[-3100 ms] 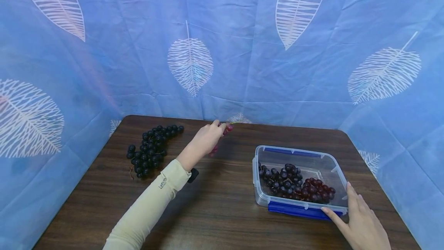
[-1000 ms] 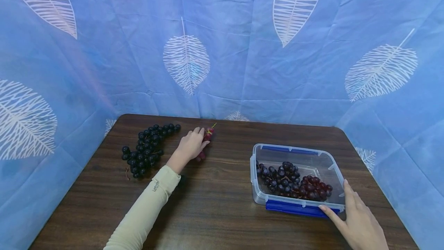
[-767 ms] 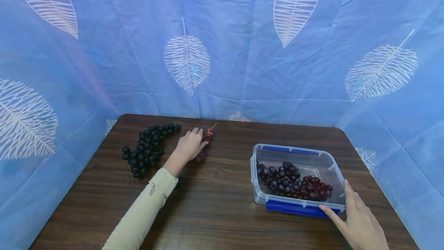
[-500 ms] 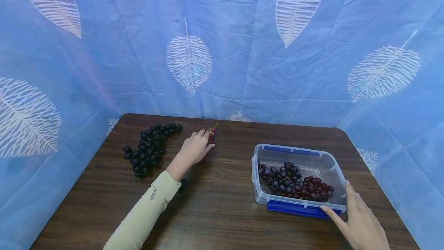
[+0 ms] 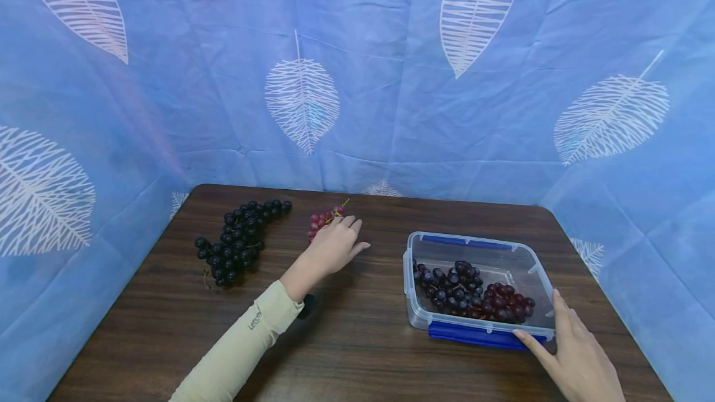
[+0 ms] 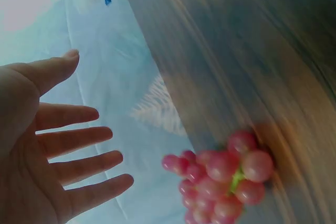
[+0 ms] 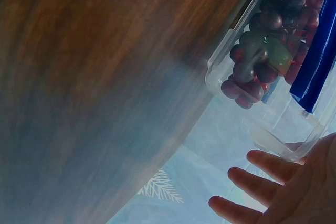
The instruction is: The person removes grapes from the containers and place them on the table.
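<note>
Red grape bunch [image 5: 321, 221] on surface [image 5: 363, 346], left of container [image 5: 420, 322]; black bunch [image 5: 240, 241] farther left. Left hand [image 5: 334, 245] near red grape bunch, grip apart, fingers extended. Right hand [image 5: 582, 349] touching container's near right corner, grip apart, fingers straight. Dark grapes [image 5: 455, 287], reddish grapes [image 5: 507, 304] inside container.

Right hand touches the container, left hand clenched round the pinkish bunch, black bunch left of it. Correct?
The left hand isn't clenched round the pinkish bunch: the left wrist view shows its fingers straight, holding nothing. The right hand touches the container; the black bunch lies left of the pinkish bunch.
</note>
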`<action>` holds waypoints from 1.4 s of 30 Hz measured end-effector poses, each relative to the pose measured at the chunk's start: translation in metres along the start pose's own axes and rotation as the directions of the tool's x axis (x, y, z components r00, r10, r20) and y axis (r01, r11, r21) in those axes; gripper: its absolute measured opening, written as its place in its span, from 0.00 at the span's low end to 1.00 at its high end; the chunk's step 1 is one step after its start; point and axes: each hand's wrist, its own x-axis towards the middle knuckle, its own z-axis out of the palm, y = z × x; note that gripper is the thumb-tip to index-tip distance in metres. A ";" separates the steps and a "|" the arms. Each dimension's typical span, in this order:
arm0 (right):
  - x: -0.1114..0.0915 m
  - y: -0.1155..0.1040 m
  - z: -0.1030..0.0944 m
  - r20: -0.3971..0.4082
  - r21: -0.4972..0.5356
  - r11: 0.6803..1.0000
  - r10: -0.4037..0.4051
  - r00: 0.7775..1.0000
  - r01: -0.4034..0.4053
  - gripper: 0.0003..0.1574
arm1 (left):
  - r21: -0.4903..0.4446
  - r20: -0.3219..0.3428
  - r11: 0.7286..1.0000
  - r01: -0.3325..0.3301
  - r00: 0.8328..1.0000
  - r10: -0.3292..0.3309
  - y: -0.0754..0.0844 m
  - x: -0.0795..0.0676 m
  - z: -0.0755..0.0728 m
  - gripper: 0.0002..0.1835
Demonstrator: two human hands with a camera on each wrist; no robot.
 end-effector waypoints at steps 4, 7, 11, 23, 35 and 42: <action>-0.001 0.001 0.000 -0.003 0.002 1.000 -0.002 1.000 0.002 0.81 | 0.008 0.044 0.999 -0.043 0.998 0.043 0.012 0.003 -0.005 0.32; -0.001 0.001 0.000 -0.010 0.003 1.000 -0.008 1.000 0.008 0.81 | -0.001 0.064 0.998 -0.070 0.996 0.070 0.020 0.006 -0.009 0.33; -0.002 0.002 -0.001 -0.022 0.000 1.000 -0.018 1.000 0.018 0.80 | -0.019 0.065 0.994 -0.108 0.992 0.109 0.031 0.010 -0.016 0.32; -0.003 0.006 -0.003 -0.041 0.001 1.000 -0.028 0.999 0.028 0.79 | 0.049 0.026 0.964 -0.262 0.965 0.261 0.074 0.026 -0.028 0.31; -0.004 0.002 -0.003 -0.066 0.002 0.999 -0.041 0.997 0.041 0.79 | 0.083 0.121 0.909 -0.409 0.909 0.398 0.117 0.045 -0.017 0.32; -0.005 0.000 -0.001 -0.072 0.014 0.999 -0.037 0.997 0.039 0.79 | 0.064 0.164 0.894 -0.444 0.888 0.430 0.127 0.049 -0.003 0.29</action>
